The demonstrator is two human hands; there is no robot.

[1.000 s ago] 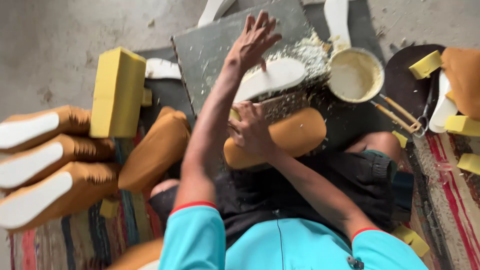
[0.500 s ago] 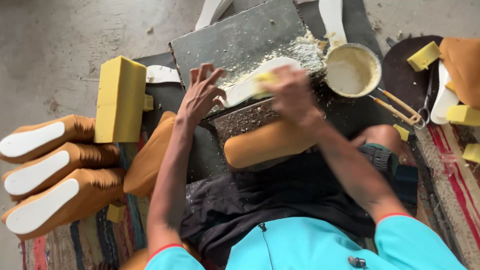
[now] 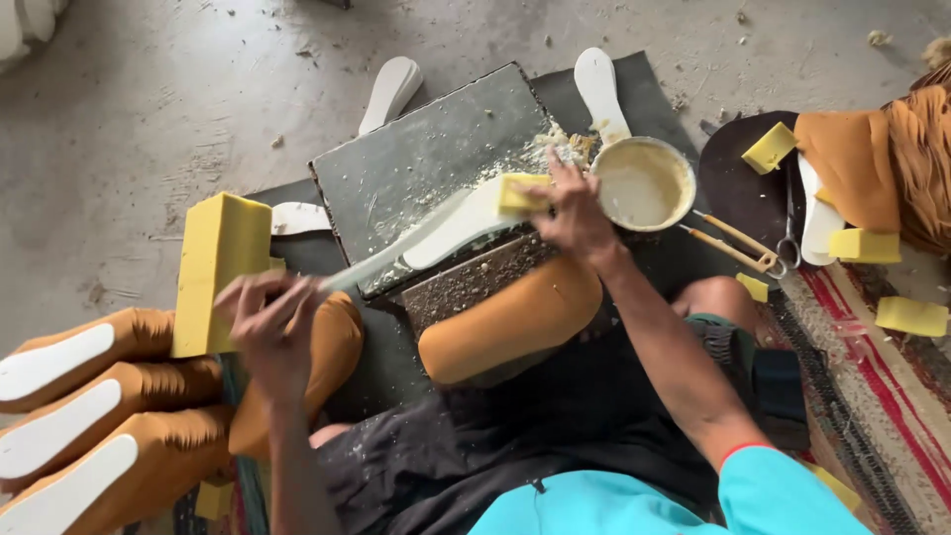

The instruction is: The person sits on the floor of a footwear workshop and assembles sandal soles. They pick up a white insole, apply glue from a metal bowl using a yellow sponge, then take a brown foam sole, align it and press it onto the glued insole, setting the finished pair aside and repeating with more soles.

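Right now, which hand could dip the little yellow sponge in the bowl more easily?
Right, probably. The right hand holds the yellow sponge just beside the bowl. The left hand is far off, gripping the other end of the white sole.

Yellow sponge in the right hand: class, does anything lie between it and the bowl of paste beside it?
Nothing visible does. The right hand presses the yellow sponge on the white insole; the bowl sits just beyond the hand, with only messy slab edge between.

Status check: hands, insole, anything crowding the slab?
Left hand pinches white insole by its end. Right hand presses yellow sponge onto it. Glue bowl beside the right hand; slab smeared.
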